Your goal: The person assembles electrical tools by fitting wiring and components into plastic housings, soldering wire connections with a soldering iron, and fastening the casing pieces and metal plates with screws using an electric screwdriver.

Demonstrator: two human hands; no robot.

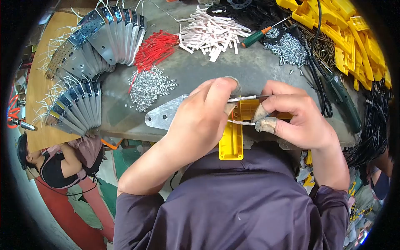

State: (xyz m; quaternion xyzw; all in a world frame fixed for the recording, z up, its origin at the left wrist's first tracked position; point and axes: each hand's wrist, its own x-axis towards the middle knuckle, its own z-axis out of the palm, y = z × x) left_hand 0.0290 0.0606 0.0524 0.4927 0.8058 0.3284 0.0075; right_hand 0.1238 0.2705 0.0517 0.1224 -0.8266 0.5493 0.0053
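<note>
Near the table's front edge, my left hand [200, 110] is closed over the wide end of a flat metal plate [159, 116] and a white-sleeved wire [242, 98]. My right hand [293, 114], fingertips wrapped in worn tape, pinches a second sleeved wire [241, 122] between thumb and finger. Both wires run between the hands, one above the other. Beneath them lies a yellow plastic housing [231, 143], its long hollow part pointing toward my body. The hands cover part of the housing and the plate's wide end.
Clear nuts or rings [150, 87], red sleeves [156, 48], white sleeves [212, 31] and screws [289, 49] lie in piles. Fanned metal blades [118, 39] stand left. A screwdriver [254, 38], soldering iron [343, 98] and yellow housings [333, 33] are right. A co-worker [66, 162] is lower left.
</note>
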